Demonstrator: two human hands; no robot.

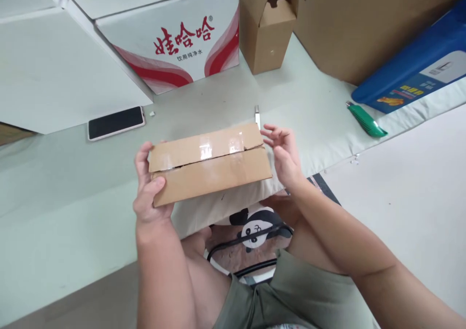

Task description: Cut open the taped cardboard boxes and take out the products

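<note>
A brown cardboard box point(211, 178) is held up over the front edge of the table, its taped seam facing me. Clear tape shines along the seam, which is partly split. My left hand point(151, 188) grips the box's left end, thumb on the near face and fingers behind. My right hand point(284, 154) is beside the right end with its fingers apart, holding nothing; whether a fingertip touches the box I cannot tell. Just beyond the box lies a small metal-tipped tool point(257, 117), its lower part hidden by the box.
A phone point(116, 123) lies at the left. A white and red carton point(174, 47) and an open-topped cardboard box point(267, 38) stand behind. On the right are a green-handled cutter point(367, 120), a blue container point(407, 72) and a large cardboard sheet or box point(364, 18).
</note>
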